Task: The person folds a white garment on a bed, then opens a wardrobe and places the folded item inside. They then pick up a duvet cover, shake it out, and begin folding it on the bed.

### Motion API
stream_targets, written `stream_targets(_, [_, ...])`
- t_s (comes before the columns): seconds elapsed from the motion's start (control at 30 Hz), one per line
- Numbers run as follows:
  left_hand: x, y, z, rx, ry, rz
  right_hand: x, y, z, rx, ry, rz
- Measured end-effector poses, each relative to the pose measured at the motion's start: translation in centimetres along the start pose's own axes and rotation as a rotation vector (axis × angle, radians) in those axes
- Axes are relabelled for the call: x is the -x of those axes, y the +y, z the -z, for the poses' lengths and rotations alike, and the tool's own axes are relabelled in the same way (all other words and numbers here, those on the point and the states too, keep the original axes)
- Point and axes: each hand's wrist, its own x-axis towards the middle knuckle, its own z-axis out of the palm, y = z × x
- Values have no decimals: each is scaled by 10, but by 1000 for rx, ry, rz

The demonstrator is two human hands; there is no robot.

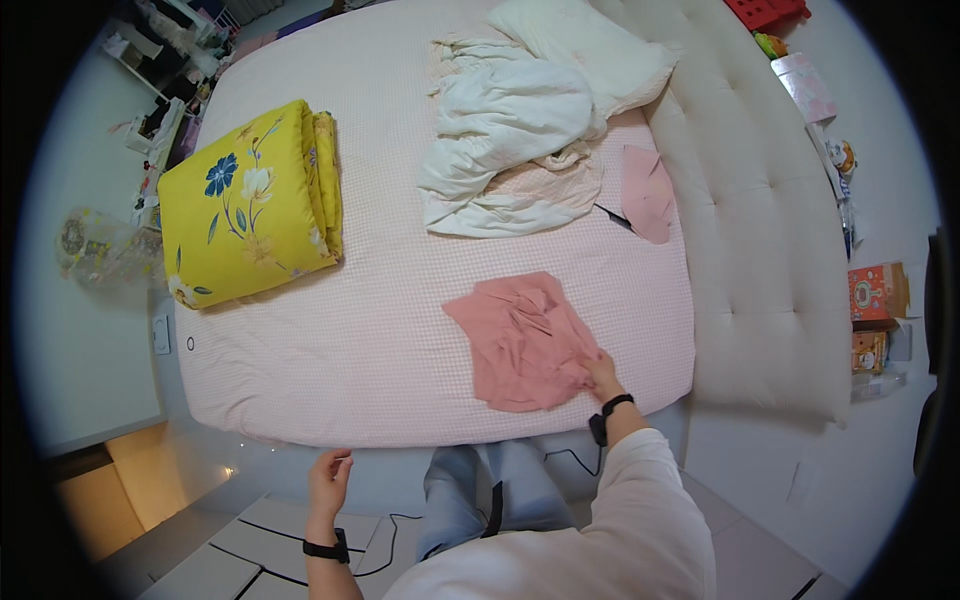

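A crumpled pink garment lies on the near part of the bed. My right hand grips its lower right edge, the fingertips partly hidden in the cloth. My left hand hangs off the near edge of the mattress, fingers loosely curled, with nothing visible in it. Both wrists wear black bands with cables. Beyond the garment rests a bunched white and pale peach cover. A smaller pink cloth piece is by the headboard, with a black comb beside it.
A folded yellow floral quilt sits on the bed's left side. One white pillow leans near the cushioned headboard. A small black ring lies on the checked bed sheet. Boxes stand behind the headboard.
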Motion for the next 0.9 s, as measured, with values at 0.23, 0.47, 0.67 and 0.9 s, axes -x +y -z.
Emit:
stream_targets(0.23, [0, 36, -11, -66, 1, 13, -22, -57, 168, 520, 474, 28])
stream_targets(0.47, [7, 47, -22, -88, 7, 26, -97, -137, 40, 1109, 307, 883])
stream_targets(0.67, [22, 34, -31, -48, 63, 70, -146, -202, -189, 1141, 51, 832])
stream_targets(0.9, [50, 36, -26, -126, -14, 231, -150, -200, -223, 785, -157, 430])
